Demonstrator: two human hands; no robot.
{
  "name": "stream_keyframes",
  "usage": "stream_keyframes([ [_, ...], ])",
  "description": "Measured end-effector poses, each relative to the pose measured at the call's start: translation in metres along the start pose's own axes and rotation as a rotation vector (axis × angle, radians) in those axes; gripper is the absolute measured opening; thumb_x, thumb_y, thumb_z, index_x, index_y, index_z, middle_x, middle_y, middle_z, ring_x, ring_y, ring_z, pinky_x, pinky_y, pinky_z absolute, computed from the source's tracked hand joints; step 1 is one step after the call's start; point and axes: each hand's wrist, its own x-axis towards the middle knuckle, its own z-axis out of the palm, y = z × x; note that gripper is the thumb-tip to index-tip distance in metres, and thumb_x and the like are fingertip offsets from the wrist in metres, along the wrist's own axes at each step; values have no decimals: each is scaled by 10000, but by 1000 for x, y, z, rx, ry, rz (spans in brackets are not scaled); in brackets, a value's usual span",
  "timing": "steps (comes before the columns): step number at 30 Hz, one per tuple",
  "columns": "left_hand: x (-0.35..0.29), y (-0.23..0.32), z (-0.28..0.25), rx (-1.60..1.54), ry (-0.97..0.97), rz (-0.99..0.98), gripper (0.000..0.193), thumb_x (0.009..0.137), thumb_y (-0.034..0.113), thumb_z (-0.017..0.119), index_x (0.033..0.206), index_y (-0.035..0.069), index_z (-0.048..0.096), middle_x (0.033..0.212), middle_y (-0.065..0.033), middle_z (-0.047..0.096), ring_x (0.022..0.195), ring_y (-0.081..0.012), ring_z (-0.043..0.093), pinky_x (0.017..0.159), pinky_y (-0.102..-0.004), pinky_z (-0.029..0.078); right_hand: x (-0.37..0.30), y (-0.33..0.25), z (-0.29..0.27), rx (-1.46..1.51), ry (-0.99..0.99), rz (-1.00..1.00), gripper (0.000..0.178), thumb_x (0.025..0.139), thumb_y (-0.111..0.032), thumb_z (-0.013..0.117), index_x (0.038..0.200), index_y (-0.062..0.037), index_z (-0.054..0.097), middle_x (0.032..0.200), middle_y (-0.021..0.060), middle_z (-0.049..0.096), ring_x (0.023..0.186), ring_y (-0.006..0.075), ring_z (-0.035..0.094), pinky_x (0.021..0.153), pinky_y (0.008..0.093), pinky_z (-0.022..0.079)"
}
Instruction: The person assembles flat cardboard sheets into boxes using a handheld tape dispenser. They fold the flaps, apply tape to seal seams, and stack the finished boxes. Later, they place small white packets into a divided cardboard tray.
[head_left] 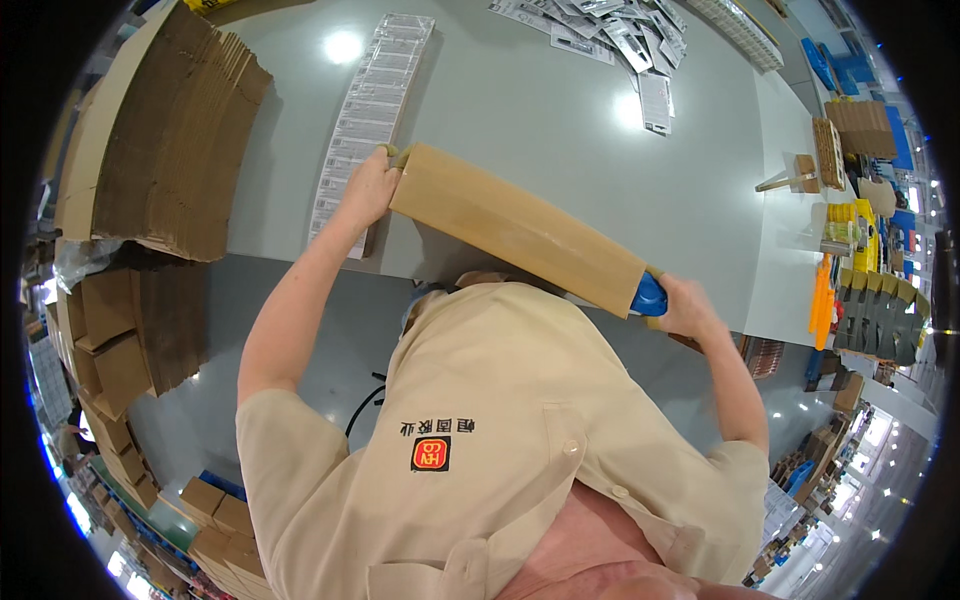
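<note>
Long carton (520, 230) sat over the near edge of the table (500, 110). Left hand (372, 188) gripped one end; right hand (690, 308) met the other beside a blue item (649, 297), finger closure unclear. Probably end-flap work; next move called for steady support.

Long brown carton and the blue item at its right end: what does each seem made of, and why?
Long brown carton: apparently cardboard, smooth, faintly shiny, judging by flat faces, folded edges.
Blue item: perhaps plastic; it looks smooth and strongly coloured, but little shows.
</note>
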Motion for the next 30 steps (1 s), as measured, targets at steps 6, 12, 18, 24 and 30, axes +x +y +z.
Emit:
stream_keyframes([
  [6, -2, -61, 13, 387, 62, 158, 500, 885, 130, 618, 1355, 33, 476, 1243, -273, 614, 1102, -477, 587, 918, -499, 492, 78, -28, -22, -216, -361, 36, 641, 663, -279, 811, 1263, -118, 652, 1027, 200, 716, 934, 384, 686, 786, 454, 544],
  [12, -102, -33, -5, 157, -135, 250, 701, 918, 119, 663, 1527, 23, 329, 1481, -189, 489, 1316, -318, 523, 1079, -419, 422, 11, 41, 58, 878, 359, 491, 490, 801, -358, 778, 1117, -2, 661, 832, 51, 668, 705, 150, 635, 596, 290, 497],
  [18, -23, 106, 46, -381, -41, 169, 624, 906, 318, 741, 1378, -15, 505, 1293, -180, 640, 1132, -293, 621, 970, -419, 482, 75, 109, 4, 1512, 736, 165, 147, 925, -213, 689, 1003, -120, 606, 797, -41, 557, 699, 60, 504, 608, 226, 402],
  [24, -13, 88, -59, 458, 541, 288, 541, 842, 271, 748, 1258, -42, 600, 1238, -250, 633, 1167, -407, 591, 1010, -443, 469, 52, 171, -33, 1261, 948, 272, 253, 930, -183, 703, 1123, -54, 606, 819, -34, 516, 699, 55, 486, 601, 222, 386],
  [30, -100, 48, -240, 902, 698, -497, 968, 881, 744, 507, 1450, -38, 459, 1590, -199, 345, 1467, -412, 294, 1173, -553, 250, 19, 127, 21, 1093, 809, 321, 324, 919, -155, 711, 1189, -19, 594, 871, -3, 567, 716, 65, 518, 593, 236, 406],
])
